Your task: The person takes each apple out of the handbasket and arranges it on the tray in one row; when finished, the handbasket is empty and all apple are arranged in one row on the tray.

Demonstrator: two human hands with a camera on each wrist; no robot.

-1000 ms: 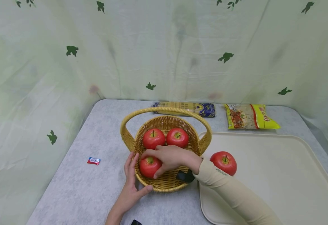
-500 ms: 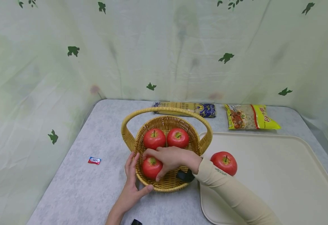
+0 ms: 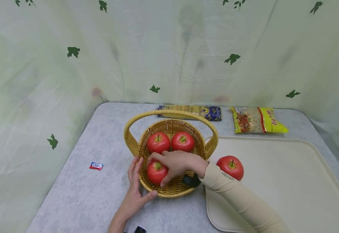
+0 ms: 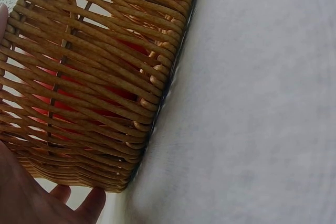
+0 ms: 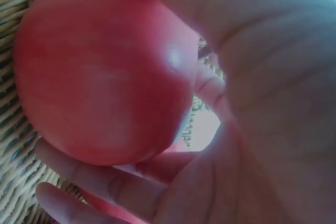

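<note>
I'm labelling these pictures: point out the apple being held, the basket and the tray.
Held apple [image 3: 157,174], head view: its red near side.
Basket [image 3: 172,195], head view: its near rim.
Tray [image 3: 280,181], head view: its bare flat surface.

The right sleeve [image 3: 240,200] is long, cream and close-fitting, with soft creases toward its near end and a short line of small dark lettering [image 3: 227,176] by the cuff [image 3: 211,173], too small to read surely. A rounded black piece [image 3: 191,180] shows at the right wrist [image 3: 201,166], a smaller black piece [image 3: 140,229] beside the bare left forearm [image 3: 118,220]. The left grip [image 3: 135,194] and right grip [image 3: 175,164] are both bare.
</note>
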